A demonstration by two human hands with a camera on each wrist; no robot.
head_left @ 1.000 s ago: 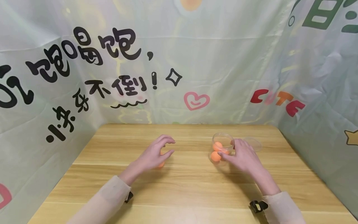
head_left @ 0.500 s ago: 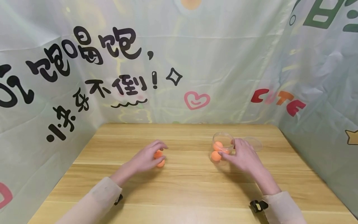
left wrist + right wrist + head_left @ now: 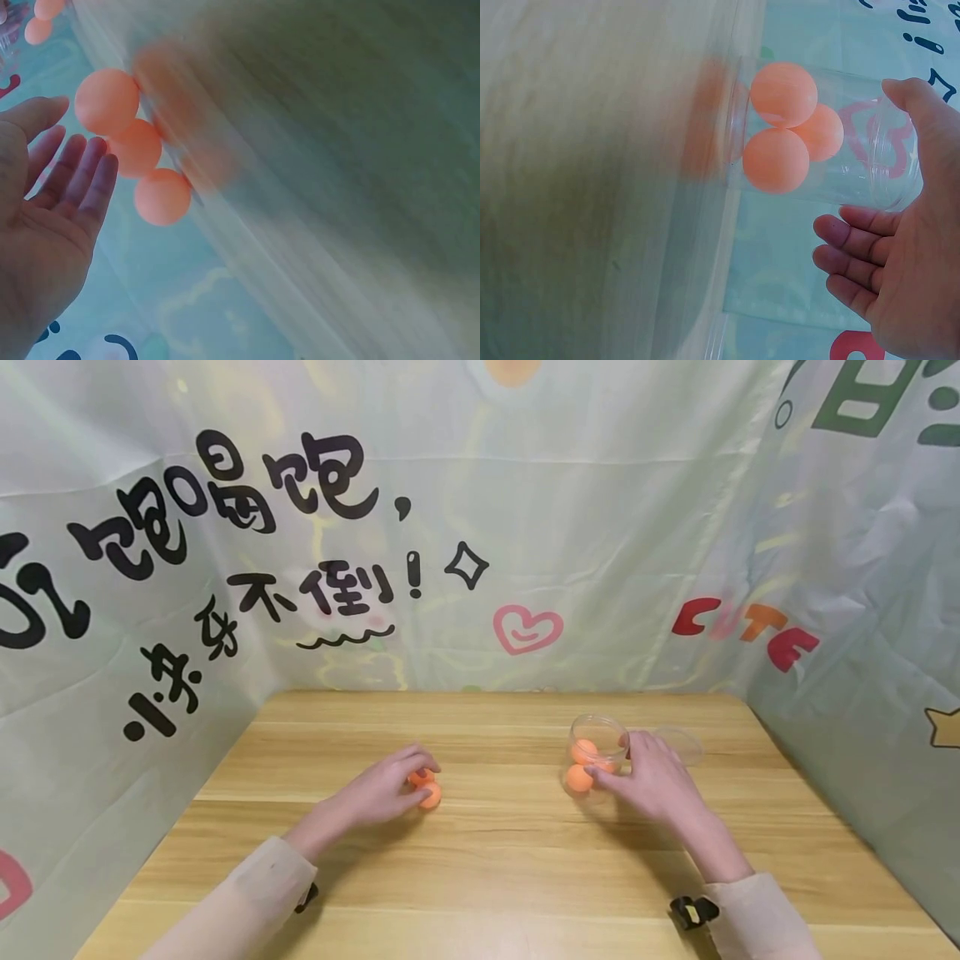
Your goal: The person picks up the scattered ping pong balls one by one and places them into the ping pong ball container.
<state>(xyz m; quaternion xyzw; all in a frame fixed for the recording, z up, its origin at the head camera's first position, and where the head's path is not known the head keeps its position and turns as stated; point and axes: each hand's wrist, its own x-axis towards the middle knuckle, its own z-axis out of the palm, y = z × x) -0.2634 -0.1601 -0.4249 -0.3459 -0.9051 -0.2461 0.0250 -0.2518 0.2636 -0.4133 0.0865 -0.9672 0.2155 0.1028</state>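
Clearly, a transparent jar [image 3: 862, 184] stands upright on the wooden table [image 3: 510, 860], three orange balls [image 3: 776, 160] inside. The right hand [image 3: 656, 781] pinches its upper part between thumb and forefinger, the other fingers loosely bent. A clear round lid [image 3: 681, 746] lies just beyond that hand, which partly covers it. Well apart, the left hand [image 3: 378, 789] is beside some loose orange balls [image 3: 139, 148], its fingers and thumb spread apart; whether they touch a ball I cannot tell. A printed fabric backdrop [image 3: 600, 543] surrounds the table. From the head, the left hand blocks the view and two loose balls show; the left wrist view reveals three, close together.
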